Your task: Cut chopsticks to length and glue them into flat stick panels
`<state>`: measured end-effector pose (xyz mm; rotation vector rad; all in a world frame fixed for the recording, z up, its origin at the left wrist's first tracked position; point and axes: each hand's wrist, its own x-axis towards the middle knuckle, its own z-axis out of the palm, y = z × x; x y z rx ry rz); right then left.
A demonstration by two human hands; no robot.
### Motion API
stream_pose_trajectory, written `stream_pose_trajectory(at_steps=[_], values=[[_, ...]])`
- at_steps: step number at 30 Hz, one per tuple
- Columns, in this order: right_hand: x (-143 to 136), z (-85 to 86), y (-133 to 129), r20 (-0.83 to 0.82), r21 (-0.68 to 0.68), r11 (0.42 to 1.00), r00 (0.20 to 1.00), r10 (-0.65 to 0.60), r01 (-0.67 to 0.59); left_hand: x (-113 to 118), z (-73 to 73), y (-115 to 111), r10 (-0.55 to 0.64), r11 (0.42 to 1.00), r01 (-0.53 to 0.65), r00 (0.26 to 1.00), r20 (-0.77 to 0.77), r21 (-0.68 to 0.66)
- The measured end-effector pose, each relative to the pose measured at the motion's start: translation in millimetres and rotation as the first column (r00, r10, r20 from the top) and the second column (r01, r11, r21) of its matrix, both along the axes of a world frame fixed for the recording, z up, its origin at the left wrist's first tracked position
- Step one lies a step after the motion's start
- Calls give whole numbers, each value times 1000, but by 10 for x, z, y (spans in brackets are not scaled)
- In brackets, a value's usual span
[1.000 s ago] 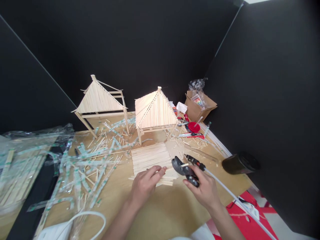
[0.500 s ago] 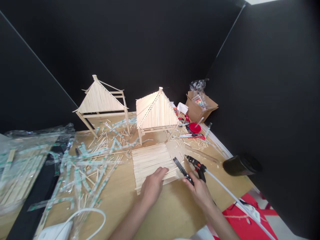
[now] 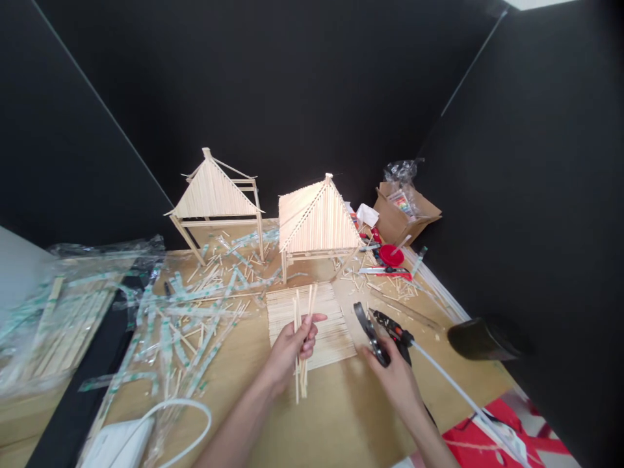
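Note:
My left hand [image 3: 292,348] is closed around a few thin wooden sticks [image 3: 303,383], held upright above a flat panel of sticks laid side by side [image 3: 331,331]. To the right, my right hand [image 3: 394,374] grips a black hand cutter [image 3: 369,331], its jaws pointing away from me; their exact kind is hard to make out. Just beyond that hand lies a black glue gun [image 3: 390,322] with a white cord. Behind the panel stands a small stick-built house model with a slatted roof [image 3: 324,224]. A second model, partly roofed [image 3: 212,192], stands farther left.
Stick offcuts and green-marked plastic strips [image 3: 195,331] litter the left side. A white box with a cable [image 3: 119,442] lies near left. At right are a red-handled utility knife [image 3: 385,271], a red dish [image 3: 391,255], a cardboard box [image 3: 394,221] and a black cylinder [image 3: 482,338].
My left hand has lifted from the panel and now holds several sticks upright. My right hand still grips the cutter, now turned more upright. The view has shifted slightly left.

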<state>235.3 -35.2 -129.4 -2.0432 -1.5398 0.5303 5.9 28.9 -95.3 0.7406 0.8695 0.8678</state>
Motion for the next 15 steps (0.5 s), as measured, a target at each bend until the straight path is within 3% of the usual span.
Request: stream_pose_trajectory(at_steps=[3, 7, 11, 15], values=[[2, -71, -86, 22, 10, 1000, 999, -29, 29, -130, 137, 28, 66, 996, -54, 986, 154, -76], [-10, -177, -273, 57, 66, 998, 998, -17, 14, -252, 236, 63, 156, 978, -115, 957, 244, -175], [29, -264, -434, 120, 193, 975, 989, 90, -112, -329, 236, 106, 268, 947, -209, 933, 241, -245], [93, -222, -616, 20, 167, 954, 968, 251, -251, -376, 180, 151, 354, 916, -282, 903, 243, -284]])
